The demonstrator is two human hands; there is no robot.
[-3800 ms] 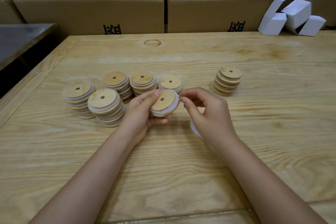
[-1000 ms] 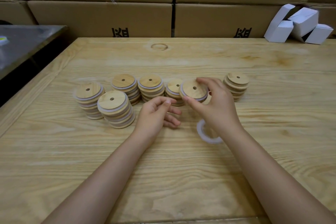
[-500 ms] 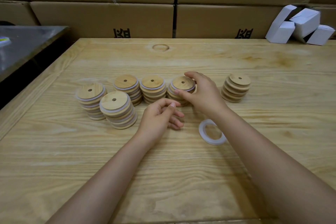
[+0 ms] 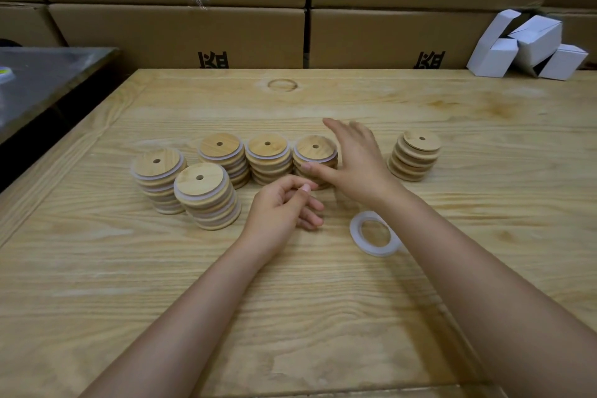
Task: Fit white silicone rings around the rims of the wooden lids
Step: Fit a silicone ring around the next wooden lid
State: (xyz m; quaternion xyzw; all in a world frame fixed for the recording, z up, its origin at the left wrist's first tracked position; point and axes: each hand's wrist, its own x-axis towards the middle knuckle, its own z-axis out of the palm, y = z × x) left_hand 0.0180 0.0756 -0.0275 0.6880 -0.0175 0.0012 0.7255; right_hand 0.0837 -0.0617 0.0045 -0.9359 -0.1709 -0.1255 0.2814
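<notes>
A single wide-angle view, worn on the person's head, looks forward and down from the near side of the pale, grained wooden table (image 4: 323, 317). Both bare forearms enter from the bottom edge. The left hand (image 4: 281, 207) and right hand (image 4: 358, 165) sit close to the lens, near the frame's middle. The view faces the table's far edge, where stacked brown cardboard boxes (image 4: 177, 35) close off the background. A grey metal surface (image 4: 42, 81) falls at the left margin and small white folded cartons (image 4: 529, 45) at the upper right.
</notes>
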